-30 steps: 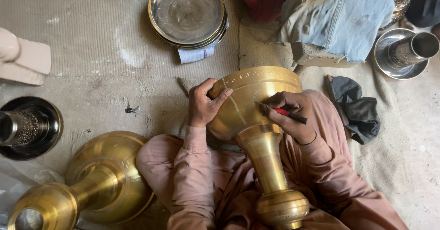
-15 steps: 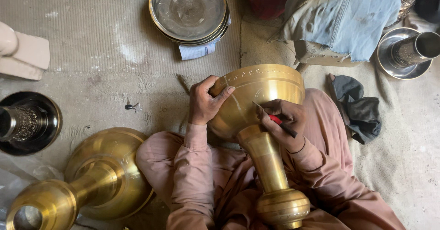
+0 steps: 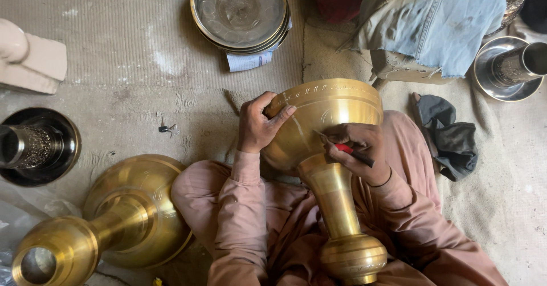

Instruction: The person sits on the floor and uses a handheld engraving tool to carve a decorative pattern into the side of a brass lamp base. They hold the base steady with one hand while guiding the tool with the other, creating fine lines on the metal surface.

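A: Where is the brass goblet-shaped vessel (image 3: 325, 149)?

B: Across the seated person's lap. The left hand (image 3: 257, 125) curls its fingers over the bowl's rim; the right hand (image 3: 359, 149) pinches a red-handled engraving tool (image 3: 345, 149) against the bowl.

A: What's the risk?

B: Probably the tip skidding on the curved brass and scratching it, if the bowl rolls.

So there's this big brass goblet-shaped vessel (image 3: 319, 132) lying tipped across the person's lap, wide bowl pointing away from them, flared stem and bulbous foot down toward the bottom of the view. Polished gold finish, with an engraved band near the rim. The pen-like tool (image 3: 347, 150) has a red grip and dark shaft, tip touching the bowl's side.
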Motion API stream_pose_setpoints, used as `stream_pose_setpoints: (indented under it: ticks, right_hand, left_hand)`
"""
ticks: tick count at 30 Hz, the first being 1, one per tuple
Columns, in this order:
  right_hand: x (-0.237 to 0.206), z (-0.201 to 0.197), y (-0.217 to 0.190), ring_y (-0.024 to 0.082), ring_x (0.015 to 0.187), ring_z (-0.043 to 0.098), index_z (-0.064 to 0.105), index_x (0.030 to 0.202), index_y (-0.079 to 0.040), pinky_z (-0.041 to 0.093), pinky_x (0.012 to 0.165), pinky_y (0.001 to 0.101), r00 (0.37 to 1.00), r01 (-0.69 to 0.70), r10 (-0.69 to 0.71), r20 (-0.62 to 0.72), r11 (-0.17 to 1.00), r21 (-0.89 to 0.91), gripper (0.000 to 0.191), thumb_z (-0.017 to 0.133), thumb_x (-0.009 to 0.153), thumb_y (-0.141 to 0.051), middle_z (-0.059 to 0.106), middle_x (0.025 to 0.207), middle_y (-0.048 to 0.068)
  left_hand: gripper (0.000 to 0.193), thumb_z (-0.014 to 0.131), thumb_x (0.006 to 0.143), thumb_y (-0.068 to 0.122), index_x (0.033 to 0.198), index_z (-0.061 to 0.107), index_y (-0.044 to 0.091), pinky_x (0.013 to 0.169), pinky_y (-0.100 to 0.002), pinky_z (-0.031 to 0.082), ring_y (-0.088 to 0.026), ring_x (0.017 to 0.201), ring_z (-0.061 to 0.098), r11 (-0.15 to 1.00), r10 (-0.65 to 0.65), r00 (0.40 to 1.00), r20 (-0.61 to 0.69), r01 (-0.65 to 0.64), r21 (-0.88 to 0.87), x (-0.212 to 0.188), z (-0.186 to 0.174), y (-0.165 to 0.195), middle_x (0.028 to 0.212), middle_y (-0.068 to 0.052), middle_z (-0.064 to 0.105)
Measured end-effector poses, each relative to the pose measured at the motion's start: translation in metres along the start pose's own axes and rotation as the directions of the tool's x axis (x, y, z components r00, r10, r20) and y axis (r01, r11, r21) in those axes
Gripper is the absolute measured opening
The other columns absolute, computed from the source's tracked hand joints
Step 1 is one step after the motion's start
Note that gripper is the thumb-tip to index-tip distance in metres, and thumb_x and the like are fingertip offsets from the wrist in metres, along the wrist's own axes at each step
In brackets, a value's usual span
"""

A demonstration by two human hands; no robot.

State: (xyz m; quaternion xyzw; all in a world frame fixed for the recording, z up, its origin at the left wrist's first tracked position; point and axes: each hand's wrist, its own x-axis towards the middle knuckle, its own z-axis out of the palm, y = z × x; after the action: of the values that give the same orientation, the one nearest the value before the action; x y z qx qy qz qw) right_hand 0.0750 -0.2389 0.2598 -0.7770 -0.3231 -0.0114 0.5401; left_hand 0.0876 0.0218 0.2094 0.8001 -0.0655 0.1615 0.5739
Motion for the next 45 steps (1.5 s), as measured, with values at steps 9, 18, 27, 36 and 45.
stream_pose_setpoints:
  ticks: [9, 18, 27, 36, 45]
  right_hand:
    - [0.004, -0.016, 0.014, 0.017, 0.072, 0.072, 0.070, 0.084, 0.000, 0.054, 0.067, 0.0276, 0.982, -0.014, -0.002, 0.189, 0.996, 0.083, 0.012, 0.079, 0.084, -0.007, 0.073, 0.083, 0.010]
    - [-0.012, -0.008, 0.011, 0.024, 0.106, 0.075, 0.064, 0.105, 0.002, 0.063, 0.098, 0.0363, 0.932, -0.120, 0.238, -0.272, 0.914, 0.389, 0.011, 0.071, 0.096, 0.005, 0.074, 0.111, 0.016]
    - [0.013, -0.046, -0.020, 0.020, 0.099, 0.075, 0.070, 0.112, 0.004, 0.060, 0.088, 0.0295, 0.987, -0.161, 0.160, -0.032, 0.987, -0.017, 0.018, 0.072, 0.094, 0.003, 0.077, 0.109, 0.014]
    - [0.043, -0.051, -0.025, 0.024, 0.108, 0.073, 0.066, 0.113, 0.005, 0.060, 0.092, 0.0299, 0.987, 0.061, -0.040, 0.153, 0.989, -0.138, 0.027, 0.073, 0.087, 0.007, 0.071, 0.117, 0.017]
    - [0.047, -0.048, -0.009, 0.022, 0.113, 0.075, 0.064, 0.113, 0.005, 0.061, 0.096, 0.0299, 0.976, -0.023, 0.032, 0.215, 0.999, -0.044, 0.023, 0.071, 0.091, 0.006, 0.075, 0.118, 0.014]
  left_hand:
    - [0.046, 0.075, 0.094, 0.049, 0.092, 0.071, 0.004, 0.060, -0.030, 0.051, -0.013, 0.063, 0.064, 1.000, -0.002, 1.000, 0.001, 0.002, 0.001, -0.001, 0.000, -0.001, 0.072, -0.005, 0.069]
    - [0.049, 0.075, 0.093, 0.051, 0.086, 0.069, 0.003, 0.060, -0.030, 0.045, -0.010, 0.066, 0.054, 0.997, 0.040, 0.998, 0.058, -0.035, -0.074, 0.013, -0.006, -0.036, 0.071, -0.003, 0.063]
    - [0.052, 0.077, 0.093, 0.052, 0.090, 0.067, 0.000, 0.060, -0.029, 0.046, -0.009, 0.067, 0.054, 0.992, 0.071, 0.992, 0.099, -0.060, -0.109, 0.012, -0.001, -0.033, 0.071, -0.002, 0.061]
    - [0.055, 0.074, 0.091, 0.058, 0.089, 0.069, 0.003, 0.057, -0.030, 0.045, -0.011, 0.063, 0.056, 0.995, 0.045, 0.993, 0.109, -0.034, -0.096, 0.014, 0.001, -0.041, 0.069, -0.002, 0.062]
    - [0.053, 0.075, 0.094, 0.054, 0.092, 0.068, 0.001, 0.060, -0.029, 0.046, -0.010, 0.067, 0.055, 0.994, 0.060, 0.993, 0.098, -0.051, -0.097, 0.015, -0.001, -0.032, 0.071, -0.004, 0.061]
